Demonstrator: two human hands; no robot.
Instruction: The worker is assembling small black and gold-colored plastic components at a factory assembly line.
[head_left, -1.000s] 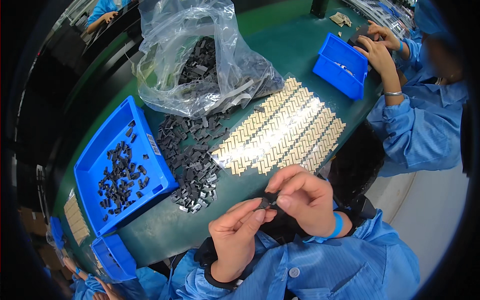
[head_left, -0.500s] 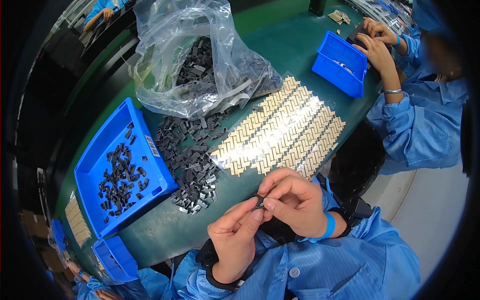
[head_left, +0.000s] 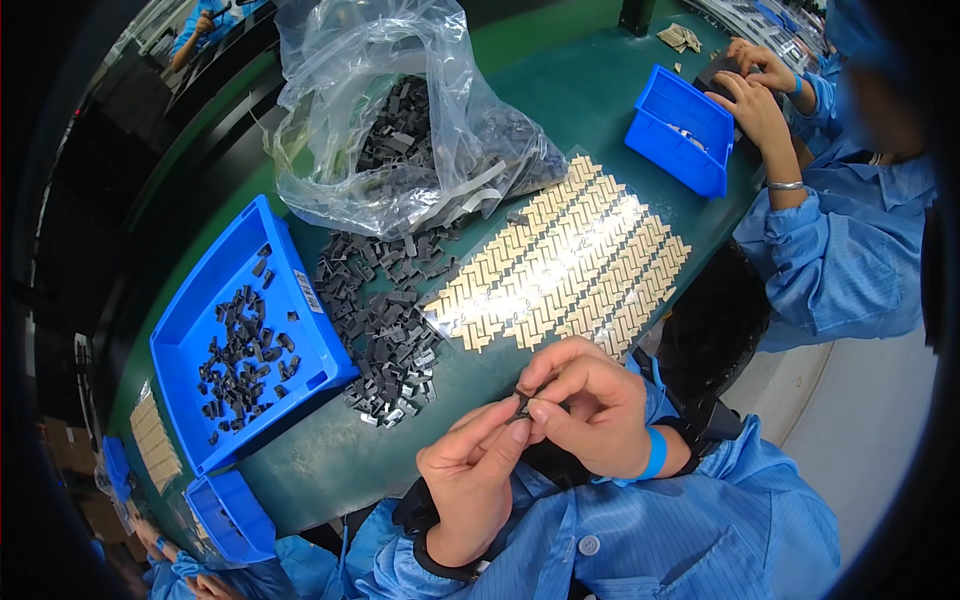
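Between the fingertips of both hands is a small dark part [head_left: 522, 405], mostly covered by the fingers. My left hand [head_left: 470, 475] pinches it from the left, thumb against forefinger. My right hand [head_left: 592, 410], with a blue band at the wrist, grips it from the other side. Just beyond the hands lies a sheet of cream-coloured zigzag strips [head_left: 560, 260] on clear backing. A loose heap of small black parts [head_left: 385, 330] is spread to the left of that sheet, some showing shiny faces.
A large blue tray [head_left: 335, 350] with scattered black pieces stands at left, a smaller blue bin [head_left: 235, 520] below it. Behind the heap sits an open clear plastic bag [head_left: 340, 200] of black parts. At right, a co-worker's hands [head_left: 755, 95] work near another blue bin [head_left: 690, 170].
Both hands stay almost in place, still pinching the small dark part, with only slight finger shifts. The view has moved very slightly.
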